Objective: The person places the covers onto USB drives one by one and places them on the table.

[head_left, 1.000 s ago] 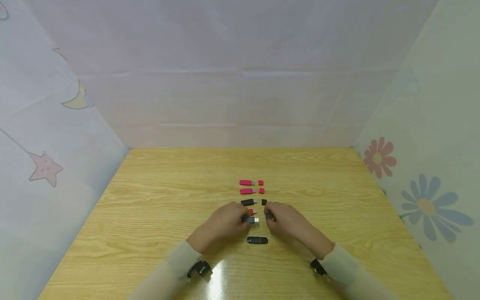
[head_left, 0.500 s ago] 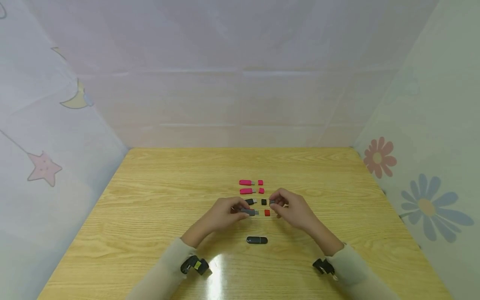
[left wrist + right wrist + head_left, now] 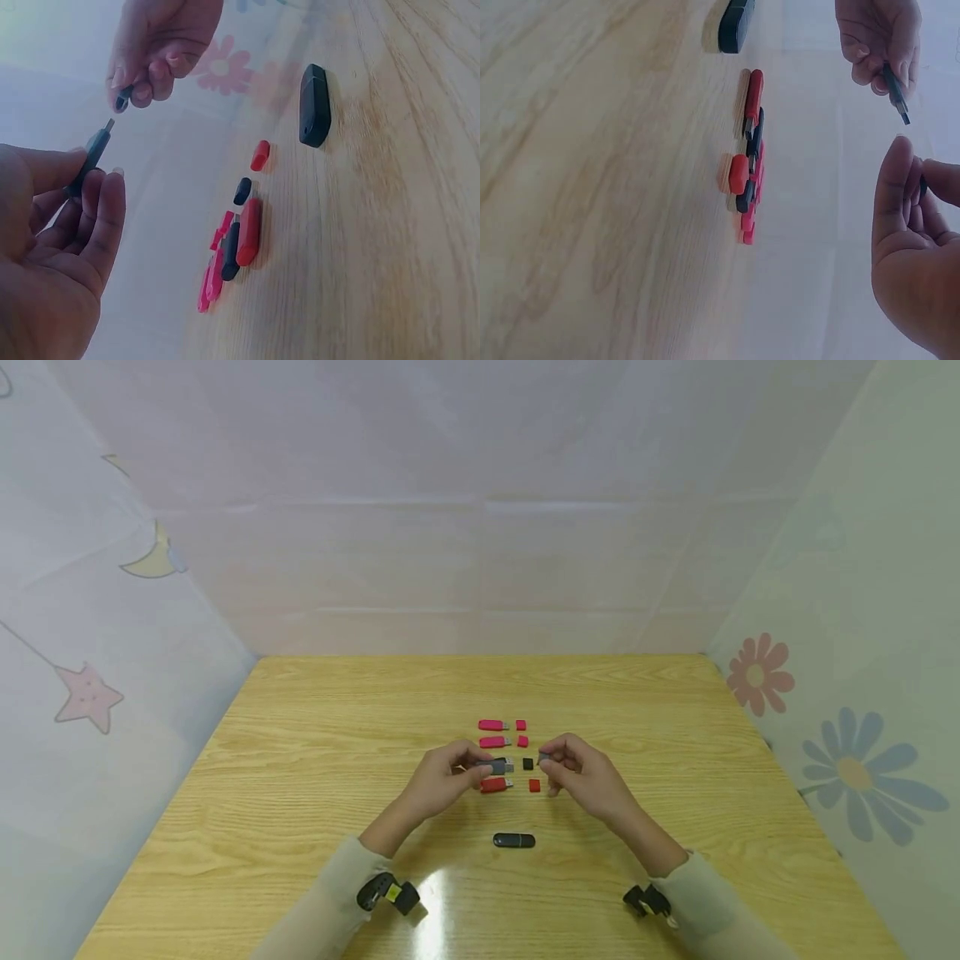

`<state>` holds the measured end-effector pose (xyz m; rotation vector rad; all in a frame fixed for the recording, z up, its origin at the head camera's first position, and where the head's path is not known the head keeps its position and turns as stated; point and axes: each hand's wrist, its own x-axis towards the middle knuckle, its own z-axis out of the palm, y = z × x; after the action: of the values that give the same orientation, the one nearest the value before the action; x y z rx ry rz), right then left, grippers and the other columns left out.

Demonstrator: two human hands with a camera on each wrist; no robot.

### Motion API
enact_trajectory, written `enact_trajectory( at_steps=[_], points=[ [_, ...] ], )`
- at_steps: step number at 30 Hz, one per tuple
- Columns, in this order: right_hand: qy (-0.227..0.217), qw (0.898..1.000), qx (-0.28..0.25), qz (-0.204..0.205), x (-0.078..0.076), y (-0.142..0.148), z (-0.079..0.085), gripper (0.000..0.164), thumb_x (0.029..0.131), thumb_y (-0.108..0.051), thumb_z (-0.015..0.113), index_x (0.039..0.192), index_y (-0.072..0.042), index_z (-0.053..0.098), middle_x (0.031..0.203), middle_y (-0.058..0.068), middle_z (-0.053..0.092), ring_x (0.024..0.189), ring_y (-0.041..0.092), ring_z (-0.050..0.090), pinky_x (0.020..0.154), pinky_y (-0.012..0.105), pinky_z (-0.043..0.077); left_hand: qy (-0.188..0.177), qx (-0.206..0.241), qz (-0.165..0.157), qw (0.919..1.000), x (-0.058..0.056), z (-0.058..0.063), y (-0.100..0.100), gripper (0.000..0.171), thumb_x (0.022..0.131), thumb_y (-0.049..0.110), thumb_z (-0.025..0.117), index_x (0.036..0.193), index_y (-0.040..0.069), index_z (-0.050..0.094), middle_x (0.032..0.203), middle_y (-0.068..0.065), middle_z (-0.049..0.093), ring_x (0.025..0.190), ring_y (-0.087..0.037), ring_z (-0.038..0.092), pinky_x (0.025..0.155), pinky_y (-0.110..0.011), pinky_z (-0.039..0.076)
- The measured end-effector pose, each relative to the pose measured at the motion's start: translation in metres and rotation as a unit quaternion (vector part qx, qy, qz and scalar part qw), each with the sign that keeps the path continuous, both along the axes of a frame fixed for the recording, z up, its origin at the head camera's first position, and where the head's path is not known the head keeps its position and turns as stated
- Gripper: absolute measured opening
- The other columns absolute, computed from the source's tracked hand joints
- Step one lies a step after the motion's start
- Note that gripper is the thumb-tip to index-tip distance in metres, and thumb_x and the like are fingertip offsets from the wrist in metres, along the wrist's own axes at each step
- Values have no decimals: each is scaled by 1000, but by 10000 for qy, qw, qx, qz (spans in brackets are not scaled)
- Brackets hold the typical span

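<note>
My left hand (image 3: 442, 779) pinches a dark grey USB stick (image 3: 91, 157) between thumb and fingers, its bare metal plug pointing toward the other hand. A small dark cap (image 3: 122, 99) is pinched in my right hand (image 3: 588, 777), its opening facing the plug across a short gap. Both hands are raised off the table. Below them lie a red USB stick (image 3: 492, 786) with its red cap (image 3: 534, 786) to the right, and a black USB stick (image 3: 232, 251) with its black cap (image 3: 528, 764). In the head view, the held stick mostly covers the black one.
Two pink USB sticks (image 3: 492, 725) lie farther back in the same column, each with a pink cap (image 3: 521, 725) to its right. Nearer the body, a capped black USB stick (image 3: 513, 840) lies on the wooden table (image 3: 337, 727). Patterned cloth walls surround the table.
Both hands have risen from the tabletop with the grey stick and its cap and moved slightly farther from the body. The red stick and red cap, covered earlier, now show.
</note>
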<state>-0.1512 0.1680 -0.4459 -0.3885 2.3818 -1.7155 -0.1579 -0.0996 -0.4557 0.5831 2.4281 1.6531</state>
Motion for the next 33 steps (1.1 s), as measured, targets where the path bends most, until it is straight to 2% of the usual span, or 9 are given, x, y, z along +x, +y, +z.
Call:
enact_trajectory(
  at_steps=[3,7,9,13,20,23,27,33],
  points=[
    [-48,9998,-160,49,1,-1,0,25,102,-24,63,120,-7,61,97,23,60,77,35,65,72,47,59,-55,188,82,9998,1,2,1,16,100,22,67,111,11,69,94,-15,70,77,-17,66,63,-28,52],
    [-7,9995,-280,123,3,-1,1,25,103,-23,63,120,-6,59,98,22,59,76,36,63,71,47,59,-217,440,203,9986,2,4,3,16,100,19,66,112,8,68,100,-18,70,78,-17,66,70,-45,58],
    [34,9994,-315,140,3,-2,1,27,102,-23,63,121,-4,58,98,23,59,76,38,63,71,46,59,-287,520,233,9980,2,5,3,16,101,18,65,112,8,68,104,-20,69,79,-17,67,74,-55,57],
    [135,9993,-329,105,5,-3,2,26,102,-22,64,119,-3,59,97,24,59,75,36,63,70,44,59,-317,611,239,9973,3,7,5,16,101,16,65,113,7,68,106,-24,69,80,-18,67,76,-58,55],
    [225,9994,-264,9,6,-5,4,20,102,-18,64,116,-5,61,91,15,60,74,32,63,69,40,58,-256,647,276,9972,5,9,7,15,101,17,65,112,8,69,99,-19,69,80,-19,66,72,-54,56],
    [247,9992,-307,51,7,-7,5,20,102,-18,63,116,-5,61,92,18,60,74,32,63,68,40,58,-317,644,305,9970,5,9,8,15,100,19,66,111,9,69,96,-14,70,80,-19,65,69,-41,56],
    [288,9990,-329,134,6,-9,4,20,102,-18,64,117,-5,61,95,23,61,73,30,63,68,39,58,-341,621,310,9970,5,8,9,16,99,21,68,110,10,70,93,-9,69,80,-20,65,65,-27,51],
    [369,9986,-298,216,5,-10,3,23,101,-18,64,117,-2,60,100,26,62,72,28,63,67,41,57,-315,622,222,9973,6,10,10,17,99,21,67,112,10,70,96,-20,69,79,-19,65,64,-24,49]
  ],
)
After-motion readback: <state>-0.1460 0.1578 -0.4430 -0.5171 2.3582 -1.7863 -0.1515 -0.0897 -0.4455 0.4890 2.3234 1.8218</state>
